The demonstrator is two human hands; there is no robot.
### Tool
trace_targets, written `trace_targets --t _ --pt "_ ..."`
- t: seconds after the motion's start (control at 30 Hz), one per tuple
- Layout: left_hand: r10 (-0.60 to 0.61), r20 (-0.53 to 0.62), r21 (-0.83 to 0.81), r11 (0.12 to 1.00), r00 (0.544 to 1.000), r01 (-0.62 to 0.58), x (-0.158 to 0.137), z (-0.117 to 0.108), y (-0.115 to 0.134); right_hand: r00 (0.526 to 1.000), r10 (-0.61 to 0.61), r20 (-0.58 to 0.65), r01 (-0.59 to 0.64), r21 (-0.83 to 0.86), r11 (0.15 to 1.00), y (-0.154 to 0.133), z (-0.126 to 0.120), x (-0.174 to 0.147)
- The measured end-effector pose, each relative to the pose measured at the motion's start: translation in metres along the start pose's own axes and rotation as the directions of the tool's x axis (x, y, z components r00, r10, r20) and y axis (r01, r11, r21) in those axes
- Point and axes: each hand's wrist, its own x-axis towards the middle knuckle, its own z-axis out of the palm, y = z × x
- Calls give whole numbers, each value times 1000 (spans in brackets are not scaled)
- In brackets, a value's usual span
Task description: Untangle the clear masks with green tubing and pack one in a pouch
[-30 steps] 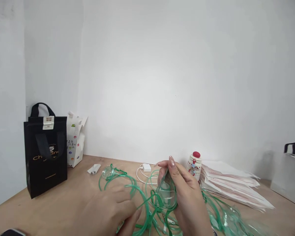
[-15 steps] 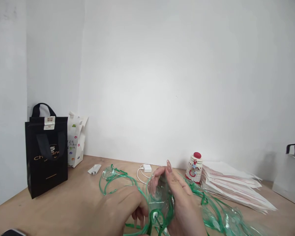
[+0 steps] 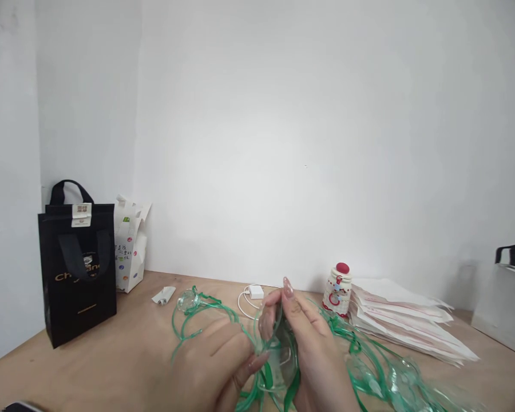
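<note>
A clear plastic oxygen mask (image 3: 283,363) with green fittings and a green strap is held up at the bottom centre. My right hand (image 3: 320,349) is closed around its right side, thumb up and fingertips curled over the top. From the left, my left hand (image 3: 214,360) pinches at the mask's left edge, its thumb laid against the plastic; what lies between its fingertips is partly hidden. Green tubing (image 3: 249,403) hangs below both hands. Behind my left hand, another small clear mask (image 3: 187,300) lies on the table with coiled green tubing.
More clear masks (image 3: 405,380) with green tubing lie to the right. Beyond them are a stack of paper packets (image 3: 412,326) and a white jar (image 3: 337,292) with a red top. A white charger (image 3: 256,292), a black bag (image 3: 79,274) and white bags (image 3: 131,246) (image 3: 504,309) stand around the table.
My left hand has turned, bringing its thumb up to the mask's left edge. The mask has tilted in my right hand, and its green fitting no longer faces me. The view has shifted slightly.
</note>
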Motion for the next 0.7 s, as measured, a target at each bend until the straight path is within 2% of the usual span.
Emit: trace_targets --t 0.17,0.3,0.4,0.5,0.6,0.7 --pt "-137 -5 -17 990 991 137 1 -3 -1 988 -66 -141 73 48 996 -5 -6 2" --pt "-225 66 -128 964 972 232 0 -2 0 976 -98 -193 112 60 992 -9 -6 4" --pt "-301 176 -302 890 937 343 0 1 1 984 -42 -174 63 115 991 -7 -4 4" --pt "-341 271 -455 779 900 432 0 2 5 994 51 -98 -34 170 985 0 -3 4" --pt "-350 279 -539 714 894 447 2 0 7 994 108 -30 -100 211 972 5 -2 4" --pt "-363 235 -550 716 902 431 3 -3 6 993 116 -9 -111 221 969 3 -1 3"
